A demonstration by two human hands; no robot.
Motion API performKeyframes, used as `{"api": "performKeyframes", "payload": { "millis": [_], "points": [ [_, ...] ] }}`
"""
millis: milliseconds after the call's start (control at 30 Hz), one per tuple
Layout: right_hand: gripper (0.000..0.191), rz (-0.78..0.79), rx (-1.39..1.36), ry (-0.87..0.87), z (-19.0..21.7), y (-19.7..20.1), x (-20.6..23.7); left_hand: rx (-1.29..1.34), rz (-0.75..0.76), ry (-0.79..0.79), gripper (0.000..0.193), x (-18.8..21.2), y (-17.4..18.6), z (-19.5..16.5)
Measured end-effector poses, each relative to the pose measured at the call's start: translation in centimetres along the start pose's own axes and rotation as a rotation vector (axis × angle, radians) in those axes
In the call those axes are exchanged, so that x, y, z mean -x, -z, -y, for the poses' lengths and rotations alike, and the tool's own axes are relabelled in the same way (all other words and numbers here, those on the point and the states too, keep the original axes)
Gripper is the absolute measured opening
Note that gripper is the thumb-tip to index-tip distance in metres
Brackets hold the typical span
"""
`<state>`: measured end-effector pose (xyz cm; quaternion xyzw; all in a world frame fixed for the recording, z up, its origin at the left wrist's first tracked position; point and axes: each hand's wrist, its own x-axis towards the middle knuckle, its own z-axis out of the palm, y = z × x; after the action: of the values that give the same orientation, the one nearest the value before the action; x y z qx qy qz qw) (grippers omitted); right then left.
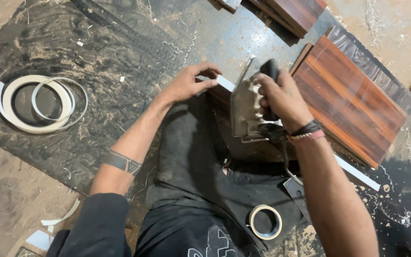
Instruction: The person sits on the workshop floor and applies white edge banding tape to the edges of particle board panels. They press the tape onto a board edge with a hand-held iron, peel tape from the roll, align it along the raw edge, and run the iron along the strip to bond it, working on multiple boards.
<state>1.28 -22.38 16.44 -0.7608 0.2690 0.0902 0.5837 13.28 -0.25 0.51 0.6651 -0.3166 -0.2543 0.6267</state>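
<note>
Nearest to me, dark trousers [191, 190] are filling the bottom of the view, with a small roll of tape [265, 222] lying on them at the near right. I am seeing the left hand [186, 84] reaching forward, its fingers pinching the end of a white edge strip [225, 82] narrowly. I am watching the right hand [284, 97] gripping the black handle of a worn metal iron [246, 107], fully closed around it, with the iron pressing against the edge of a reddish wood-grain panel [350, 102] standing at the right. Farther left, loose white coils of edge banding [39, 102] are lying on the dusty black mat [96, 57]. More panels [296, 12] are resting at the far edge.
</note>
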Motion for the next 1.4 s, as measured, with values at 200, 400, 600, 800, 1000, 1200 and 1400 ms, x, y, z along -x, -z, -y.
{"api": "performKeyframes", "payload": {
  "millis": [200,400,600,800,1000,1200,1400],
  "points": [
    [0.031,0.006,0.08,0.032,0.3,-1.6,-1.3,0.029,-0.037,0.027,0.032,0.8,0.2,-0.9],
    [0.027,0.009,0.031,0.03,-1.5,2.7,1.9,-0.122,-0.042,0.03,0.027,1.2,0.6,-2.5],
    [0.019,-0.114,-0.108,-0.16,-4.9,10.3,8.5,-0.13,-0.043,0.052,0.025,1.4,0.5,-2.8],
    [0.022,-0.192,-0.126,-0.196,-6.6,12.7,9.8,-0.111,-0.075,0.037,0.026,1.5,0.0,-2.5],
    [0.026,-0.101,0.02,-0.115,-4.1,8.2,6.2,-0.06,-0.075,0.055,0.025,1.5,-0.2,-2.4],
    [0.039,0.052,0.369,0.141,-0.4,1.0,0.5,0.023,-0.132,0.03,0.027,1.8,-1.2,-0.9],
    [0.04,0.125,0.327,0.147,1.9,-2.0,-1.3,0.156,-0.137,0.028,0.029,2.1,-0.7,0.0]
  ]
}}
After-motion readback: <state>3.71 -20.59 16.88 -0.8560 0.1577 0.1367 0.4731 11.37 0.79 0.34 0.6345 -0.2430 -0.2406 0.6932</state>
